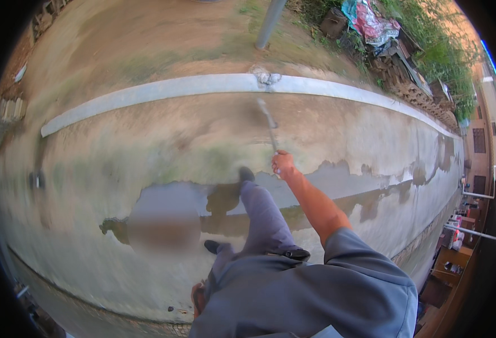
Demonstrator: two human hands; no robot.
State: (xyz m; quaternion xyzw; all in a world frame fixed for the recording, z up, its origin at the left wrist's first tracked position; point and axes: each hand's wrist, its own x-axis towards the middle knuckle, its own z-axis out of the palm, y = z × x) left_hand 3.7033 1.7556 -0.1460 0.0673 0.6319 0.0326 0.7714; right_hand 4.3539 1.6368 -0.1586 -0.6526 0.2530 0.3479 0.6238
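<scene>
Probably mid-job, amount left unclear: right hand [282,163] has fingers wrapped round thin grey rod-like tool [273,136], tip ahead of them; irregular shiny puddle [321,183] bodyward. Left hand [198,298] fingers: can't tell.

Curb [225,83] — between tool [267,113] and post [269,23]

A: What is the floor doing down there?
B: Pale concrete floor [372,138] is stretching wide, and a shallow puddle [338,179] is reflecting light.
A: And beyond?
B: A low whitish curb [163,90] is running across; bare earth [124,34] is lying past it, where a grey pole [271,22] is standing.
A: The right?
B: Green bushes [450,45] are growing beside a stacked brown pile [414,93], a building wall [480,163] is showing dark windows [479,139], and blue sky [493,63] is peeking in.
</scene>
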